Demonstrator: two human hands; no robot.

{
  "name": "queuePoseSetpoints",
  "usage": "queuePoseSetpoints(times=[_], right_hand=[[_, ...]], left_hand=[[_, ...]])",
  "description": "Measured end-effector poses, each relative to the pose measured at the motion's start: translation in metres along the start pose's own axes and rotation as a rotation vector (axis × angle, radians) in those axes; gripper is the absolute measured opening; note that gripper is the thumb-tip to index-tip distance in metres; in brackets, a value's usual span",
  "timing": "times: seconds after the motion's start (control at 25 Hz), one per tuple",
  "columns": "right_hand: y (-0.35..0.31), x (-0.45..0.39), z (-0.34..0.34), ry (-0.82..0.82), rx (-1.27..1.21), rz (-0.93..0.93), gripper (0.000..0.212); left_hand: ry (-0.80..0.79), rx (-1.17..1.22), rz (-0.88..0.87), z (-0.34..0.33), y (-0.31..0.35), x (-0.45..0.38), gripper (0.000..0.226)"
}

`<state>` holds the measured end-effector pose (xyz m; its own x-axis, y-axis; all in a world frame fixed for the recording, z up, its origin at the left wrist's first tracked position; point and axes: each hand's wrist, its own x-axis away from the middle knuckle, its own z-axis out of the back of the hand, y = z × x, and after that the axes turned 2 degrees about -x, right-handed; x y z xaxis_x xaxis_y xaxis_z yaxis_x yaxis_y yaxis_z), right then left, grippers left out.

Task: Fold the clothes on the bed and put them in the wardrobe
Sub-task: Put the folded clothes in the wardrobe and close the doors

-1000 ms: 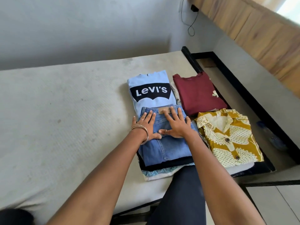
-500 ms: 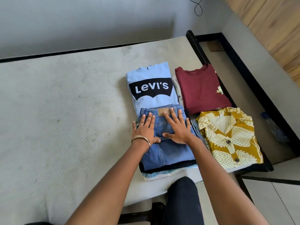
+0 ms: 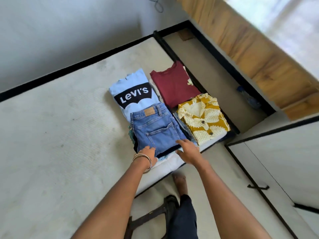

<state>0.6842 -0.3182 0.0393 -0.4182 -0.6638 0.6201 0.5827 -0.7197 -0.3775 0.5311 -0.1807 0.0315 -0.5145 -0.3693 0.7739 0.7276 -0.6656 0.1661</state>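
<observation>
Left fingers: the fingers (image 3: 151, 149) of the left hand (image 3: 146, 152) lie at the near left corner of the folded blue denim jeans (image 3: 158, 130); they seem to reach under that edge, but whether they pinch the cloth or only touch it I cannot tell.
Right fingers: the fingers (image 3: 181, 142) of the right hand (image 3: 188, 150) are straight and loosely spread, lying over the near right corner of the jeans and the layers below.
Jeans: they top a small stack, back pocket and tan waistband patch facing up, at the near corner of the pale grey mattress of the bed (image 3: 51, 135).
Stack beneath: a dark layer and a teal-patterned cloth (image 3: 131, 135) peek out below; what these garments are is hidden.
Other folded clothes: a light blue shirt with a black printed logo (image 3: 133, 94) lies just beyond the jeans and partly under them; a maroon folded top (image 3: 174, 85) and a mustard-and-cream patterned button shirt (image 3: 203, 119) sit to the right, near the bed's edge.
Step in hand: folding looks done; the hands appear placed to gather the jeans stack for lifting.
Next move: likely both hands must slide under the whole stack, hold it level so the layers stay squared, and carry it to the white wardrobe door with a black handle (image 3: 276, 169) at right.
Hard to make out: the wardrobe is shut and cut off by the frame, so its shelves are unseen; the wood-grain panel (image 3: 250, 49) is blurred; a bluish thing on the floor beyond the bed is too blurred to name.
</observation>
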Motion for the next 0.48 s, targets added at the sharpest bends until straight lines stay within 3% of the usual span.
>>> queuePoseSetpoints(times=[0.24,0.48], right_hand=[[0.030,0.083,0.006,0.243,-0.262,-0.118,0.040],[0.116,0.146,0.049,0.592,-0.585,-0.174,0.023]], left_hand=[[0.108,-0.150,-0.167,0.026,0.033,0.056,0.045],[0.357,-0.248,-0.426,0.048,0.189,0.070,0.031]])
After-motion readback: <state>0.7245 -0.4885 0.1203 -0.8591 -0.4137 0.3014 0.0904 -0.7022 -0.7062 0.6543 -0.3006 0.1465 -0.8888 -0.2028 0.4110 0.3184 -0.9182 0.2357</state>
